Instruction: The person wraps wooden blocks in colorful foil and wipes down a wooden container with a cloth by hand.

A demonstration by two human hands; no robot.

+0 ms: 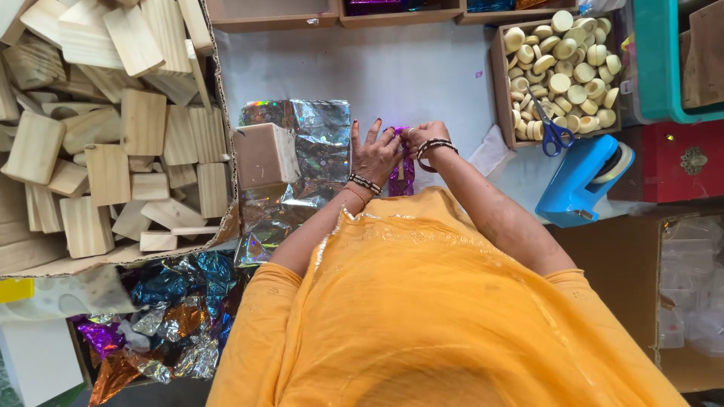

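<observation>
Head view, looking straight down over an orange garment at a white bench [392, 71]. Both hands meet near the middle of the bench on a small object wrapped in purple foil [402, 175]. The left hand [375, 157] rests flat against the left side of the purple piece, its fingers spread and straight, pressing rather than gripping. The right hand [421, 137] is curled at the top of the same piece, fingertips pinched on the foil; bangles circle both wrists.

Just left of the hands lies a sheet of silver holographic foil [317, 147], crinkled, with a plain wooden block [264, 156] sitting on its left part. Further left an open cardboard box [113, 128] holds many pale wooden blocks piled loosely. Below that box, crumpled scraps of coloured foil [173, 324] in blue, purple and copper fill another container.

To the right, well apart from the hands, a wooden tray [562, 71] is heaped with small round cream-coloured discs, and blue-handled scissors [554, 132] lie on its near edge. Just below it stands a blue tape dispenser [584, 181], with a red box [682, 162] beside it.
</observation>
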